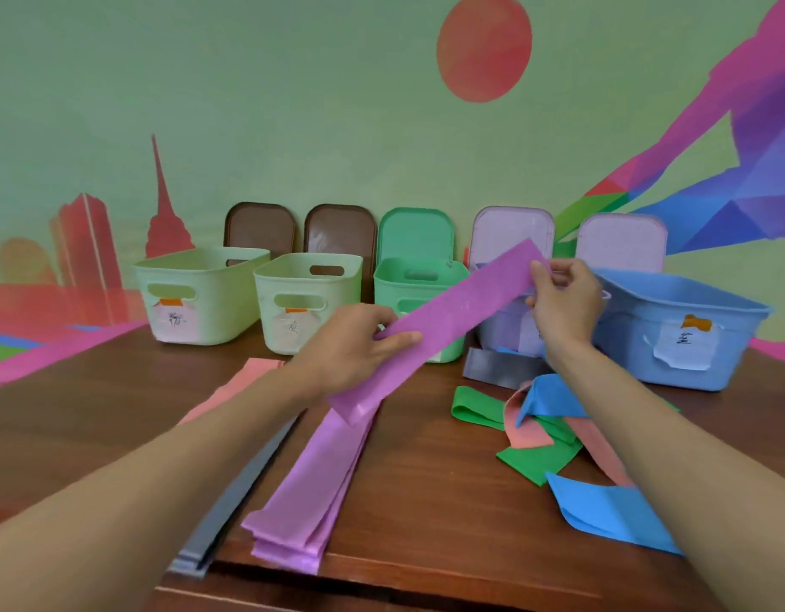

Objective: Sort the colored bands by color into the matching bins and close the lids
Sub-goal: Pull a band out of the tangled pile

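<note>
Two bare forearms enter from the bottom edge and reach forward over the wooden table [94,413]. Between them, at the near table edge, lies a flat stack of gray bands [231,501]; just beside it on its right lies a flat stack of purple bands [311,492].

The left hand [351,346] pinches the near part of the held purple band [456,307], thumb on top and fingers curled beneath; the right hand [562,298] pinches the far end with curled fingers. The held purple band is stretched flat in the air between both hands, rising from lower left to upper right; it is above the table, in front of the green bin [417,276] and the purple bin [496,333], and inside neither.

A pink band [236,386] lies flat to the left of the left forearm. To the right sits a loose pile of green bands [474,408], pink bands [527,430] and blue bands [554,390], overlapping; a further blue band [602,510] lies nearer, partly under the right forearm; a gray band [501,368] lies just in front of the purple bin.

Five bins stand in a row along the wall: two pale green bins [205,298] at the left, then the green, the purple and a blue bin [673,315]; paper labels show on several fronts; all are open. The lids [339,229] stand upright behind the bins.
</note>
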The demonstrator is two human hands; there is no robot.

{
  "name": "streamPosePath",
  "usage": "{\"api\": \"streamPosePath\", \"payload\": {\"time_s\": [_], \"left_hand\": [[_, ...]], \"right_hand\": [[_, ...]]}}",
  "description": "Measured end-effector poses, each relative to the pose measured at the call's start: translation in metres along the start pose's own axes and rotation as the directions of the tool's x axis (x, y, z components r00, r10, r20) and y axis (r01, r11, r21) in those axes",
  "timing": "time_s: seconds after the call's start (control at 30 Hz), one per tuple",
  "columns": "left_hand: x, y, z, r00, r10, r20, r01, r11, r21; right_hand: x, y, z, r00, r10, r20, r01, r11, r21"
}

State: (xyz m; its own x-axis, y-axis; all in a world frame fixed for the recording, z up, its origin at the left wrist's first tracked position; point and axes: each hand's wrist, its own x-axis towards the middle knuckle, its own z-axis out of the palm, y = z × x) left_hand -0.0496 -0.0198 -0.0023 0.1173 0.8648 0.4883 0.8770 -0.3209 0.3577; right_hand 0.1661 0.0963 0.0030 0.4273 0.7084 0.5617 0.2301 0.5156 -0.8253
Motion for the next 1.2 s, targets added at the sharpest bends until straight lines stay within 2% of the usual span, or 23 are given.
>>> {"api": "streamPosePath", "payload": {"time_s": [0.1, 0.23, 0.4, 0.53, 0.63, 0.87, 1.0, 1.2], "left_hand": [[-0.019, -0.023, -0.021, 0.997, -0.070, 0.012, 0.070, 0.998, 0.001], [-0.046, -0.059, -0.047, 0.962, -0.269, 0.038, 0.271, 0.958, -0.094], [-0.081, -0.095, -0.074, 0.869, -0.489, 0.079, 0.486, 0.809, -0.330], [-0.099, -0.109, -0.081, 0.811, -0.570, 0.133, 0.564, 0.700, -0.438], [-0.104, -0.108, -0.074, 0.796, -0.575, 0.191, 0.586, 0.650, -0.483], [-0.099, -0.071, -0.042, 0.840, -0.403, 0.363, 0.541, 0.667, -0.513], [-0.095, -0.054, -0.027, 0.799, -0.369, 0.475, 0.597, 0.583, -0.551], [-0.093, -0.044, -0.018, 0.741, -0.372, 0.558, 0.641, 0.639, -0.425]], "right_hand": [[-0.016, -0.010, 0.031, 0.991, 0.051, 0.125, -0.067, 0.990, 0.124], [-0.045, -0.022, 0.077, 0.949, 0.094, 0.301, -0.156, 0.969, 0.189], [-0.077, -0.036, 0.133, 0.868, 0.133, 0.478, -0.212, 0.970, 0.115], [-0.091, -0.036, 0.162, 0.848, 0.127, 0.515, -0.170, 0.985, 0.037], [-0.093, -0.028, 0.169, 0.857, 0.129, 0.499, -0.126, 0.991, -0.041], [-0.089, -0.007, 0.143, 0.874, 0.126, 0.468, -0.012, 0.971, -0.240], [-0.084, 0.007, 0.132, 0.851, 0.146, 0.504, 0.041, 0.939, -0.342], [-0.084, 0.029, 0.129, 0.787, 0.119, 0.605, 0.210, 0.871, -0.444]]}}
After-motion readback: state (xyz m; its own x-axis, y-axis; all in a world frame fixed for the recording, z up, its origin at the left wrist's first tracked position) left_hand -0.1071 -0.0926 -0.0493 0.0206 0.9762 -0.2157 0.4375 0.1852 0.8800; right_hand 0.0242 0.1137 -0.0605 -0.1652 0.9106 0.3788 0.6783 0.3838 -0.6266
